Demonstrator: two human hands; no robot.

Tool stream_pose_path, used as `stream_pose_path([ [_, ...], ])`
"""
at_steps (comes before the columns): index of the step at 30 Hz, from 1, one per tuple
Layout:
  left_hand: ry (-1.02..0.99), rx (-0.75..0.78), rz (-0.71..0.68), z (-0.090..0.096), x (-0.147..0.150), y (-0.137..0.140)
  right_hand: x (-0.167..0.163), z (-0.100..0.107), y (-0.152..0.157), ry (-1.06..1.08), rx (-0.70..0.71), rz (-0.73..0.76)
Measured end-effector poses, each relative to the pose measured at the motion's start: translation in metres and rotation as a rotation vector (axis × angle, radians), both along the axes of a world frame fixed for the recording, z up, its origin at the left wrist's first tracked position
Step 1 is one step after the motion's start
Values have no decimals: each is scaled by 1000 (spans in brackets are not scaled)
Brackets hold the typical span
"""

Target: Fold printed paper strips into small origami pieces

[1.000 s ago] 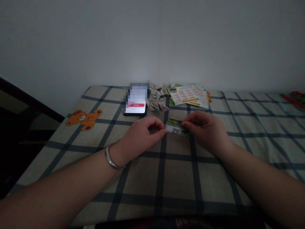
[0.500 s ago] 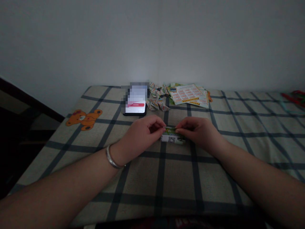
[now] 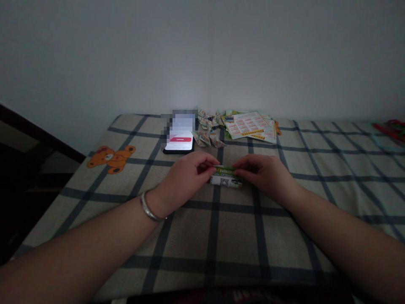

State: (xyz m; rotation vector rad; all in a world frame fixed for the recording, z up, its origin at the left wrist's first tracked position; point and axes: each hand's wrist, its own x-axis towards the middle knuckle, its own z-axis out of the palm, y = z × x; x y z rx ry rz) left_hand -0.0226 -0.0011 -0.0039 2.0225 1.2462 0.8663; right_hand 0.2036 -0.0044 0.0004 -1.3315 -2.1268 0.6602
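A small folded piece of printed paper (image 3: 225,179), green along its upper part and white with a QR code below, is held just above or on the checked cloth. My left hand (image 3: 191,175), with a silver bangle on its wrist, pinches the paper's upper left corner between thumb and index finger. At the upper right corner, my right hand (image 3: 264,171) grips it in the same way. Beyond my hands lie several folded paper shapes (image 3: 210,138) with similar print. To their right is a stack of flat printed sheets (image 3: 248,126).
A phone (image 3: 180,137) with a lit screen lies left of the folded shapes. The checked cloth (image 3: 196,245) bears an orange bear print (image 3: 111,159) on the left. Red and green items (image 3: 394,131) lie at the far right. A pale wall (image 3: 202,55) rises behind.
The paper in my hands has shifted slightly left, and more of its green printed band shows. Both hands keep nearly the same place.
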Motion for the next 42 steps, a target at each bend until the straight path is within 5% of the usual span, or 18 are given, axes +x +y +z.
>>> stream_pose_path([
  [8,-155,-98,-16,-5,0,1,-2,3,-2,-5,71,21],
  [19,-107,-97,7,-1,-2,1,0,0,-3,54,121,17],
  [29,-162,-93,36,0,0,1,-1,-3,-4,86,91,11],
  [42,15,46,35,2,-1,1,-3,-6,-1,139,-58,-67],
])
